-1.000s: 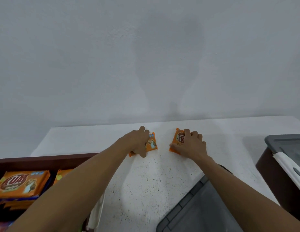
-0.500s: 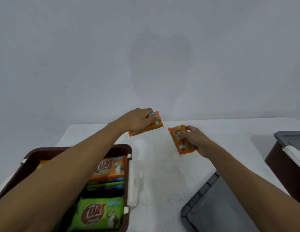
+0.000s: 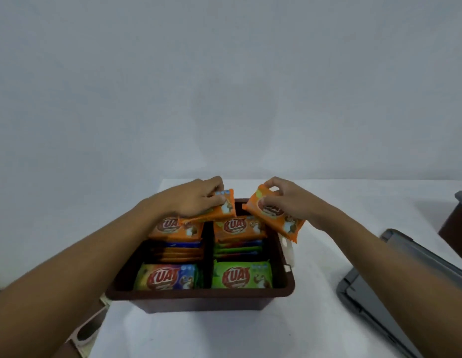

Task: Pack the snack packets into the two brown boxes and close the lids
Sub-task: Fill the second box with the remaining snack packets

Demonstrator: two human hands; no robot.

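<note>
The step in hand is placing packets. The left hand (image 3: 193, 200) has its fingers (image 3: 215, 200) clamped on a flat orange foil snack packet (image 3: 223, 211), held just above the far-left stack inside the dark brown rectangular plastic box (image 3: 199, 297). The right hand (image 3: 292, 202) pinches a second orange foil packet (image 3: 275, 218) between thumb and fingers (image 3: 272, 201). This packet is tilted over the box's far-right corner and hangs partly outside the rim.

Inside the box, stacked orange packets (image 3: 175, 228) fill the far side and green packets (image 3: 241, 275) lie flat at the near side. The box looks close to full.

As I judge it, the next move is to lower each packet flat onto the far stack beneath it and let go. The right one has to come inward first to clear the rim.

A grey plastic lid (image 3: 374, 293) lies on the counter to the right of the box, not yet fitted. A second brown box (image 3: 454, 223) shows farther right, cut off by the frame edge.

The white counter (image 3: 224, 337) is faintly speckled, and a plain pale wall (image 3: 224, 86) stands behind the box.
</note>
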